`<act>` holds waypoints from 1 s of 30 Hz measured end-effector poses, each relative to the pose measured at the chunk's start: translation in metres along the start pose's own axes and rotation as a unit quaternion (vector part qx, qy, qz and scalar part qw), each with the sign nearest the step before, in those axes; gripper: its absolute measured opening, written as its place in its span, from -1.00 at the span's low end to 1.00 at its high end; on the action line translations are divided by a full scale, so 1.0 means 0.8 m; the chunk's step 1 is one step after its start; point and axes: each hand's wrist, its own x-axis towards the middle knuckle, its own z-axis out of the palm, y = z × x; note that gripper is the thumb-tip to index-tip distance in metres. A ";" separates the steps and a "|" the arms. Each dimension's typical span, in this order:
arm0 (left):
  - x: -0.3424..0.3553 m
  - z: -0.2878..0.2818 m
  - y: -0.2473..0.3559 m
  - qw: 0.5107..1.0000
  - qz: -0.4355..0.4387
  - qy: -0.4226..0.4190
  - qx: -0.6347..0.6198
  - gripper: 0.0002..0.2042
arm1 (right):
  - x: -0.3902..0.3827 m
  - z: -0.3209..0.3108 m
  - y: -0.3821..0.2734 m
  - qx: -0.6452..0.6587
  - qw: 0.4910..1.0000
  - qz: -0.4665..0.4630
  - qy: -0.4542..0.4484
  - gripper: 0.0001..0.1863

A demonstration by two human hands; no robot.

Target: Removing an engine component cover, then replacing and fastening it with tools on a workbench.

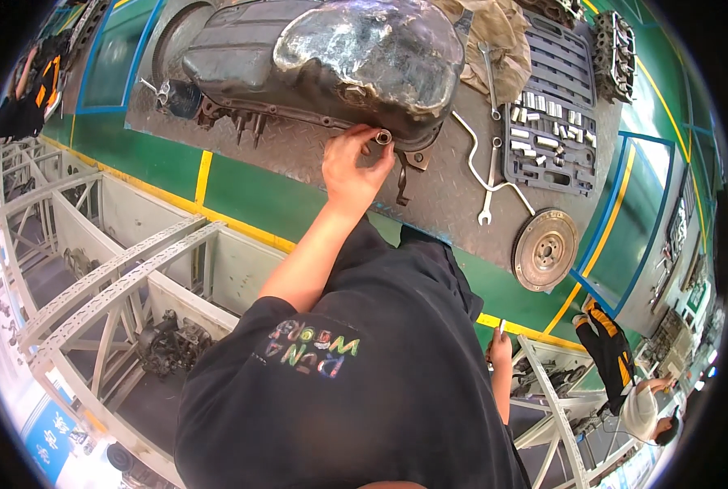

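Note:
My left hand (354,167) is raised at the near edge of the workbench, its thumb and fingers pinching a small metal socket (383,138) with the round opening turned up. Just beyond it lies an engine with a dark, worn oil pan (372,57) on top. My right hand (501,349) hangs low by my right side, closed around a slim tool (502,326). Only a bright metal end of that tool shows, so its kind is unclear. A bracket-like metal part (413,163) sits beside the engine, close to my left hand.
Right of the engine are an open socket case (551,143), two wrenches (487,191), a bent thin tube (472,159), a brown cloth (494,41) and a round flywheel (545,248). White metal frames (119,277) stand left behind me. Another person (645,407) is at far right.

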 end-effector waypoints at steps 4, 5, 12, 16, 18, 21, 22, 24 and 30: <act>-0.006 -0.003 -0.005 0.998 -0.064 -0.023 -0.016 -0.67 | -0.007 0.002 -0.020 -0.005 1.000 0.000 -0.004 -0.57; -0.003 -0.001 -0.006 1.000 -0.021 -0.013 -0.011 -0.66 | -0.009 0.002 -0.026 -0.008 1.000 0.000 -0.005 -0.56; -0.005 0.006 -0.015 1.000 -0.018 -0.009 -0.021 -0.63 | -0.025 -0.003 -0.071 -0.018 0.999 -0.013 -0.031 -0.56; -0.005 -0.004 -0.009 0.999 -0.036 -0.023 -0.019 -0.64 | -0.044 -0.019 -0.123 -0.195 0.972 -0.133 -0.005 -0.57; -0.008 -0.013 -0.010 0.999 -0.017 -0.021 -0.023 -0.64 | -0.105 -0.022 -0.216 -0.216 0.952 -0.213 0.029 -0.61; -0.003 -0.034 0.020 0.997 0.049 -0.029 -0.052 -0.63 | -0.174 -0.029 -0.299 -0.173 0.929 -0.323 0.050 -0.67; 0.003 -0.044 0.040 0.994 0.088 -0.035 -0.060 -0.62 | -0.197 -0.033 -0.331 -0.200 0.922 -0.329 0.039 -0.70; 0.041 -0.066 0.116 0.938 0.216 -0.264 -0.066 -0.64 | -0.235 -0.035 -0.381 -0.262 0.888 -0.377 0.035 -0.76; 0.035 -0.048 0.218 0.781 0.502 -0.363 0.079 -0.75 | -0.285 -0.040 -0.451 -0.315 0.819 -0.478 0.044 -0.72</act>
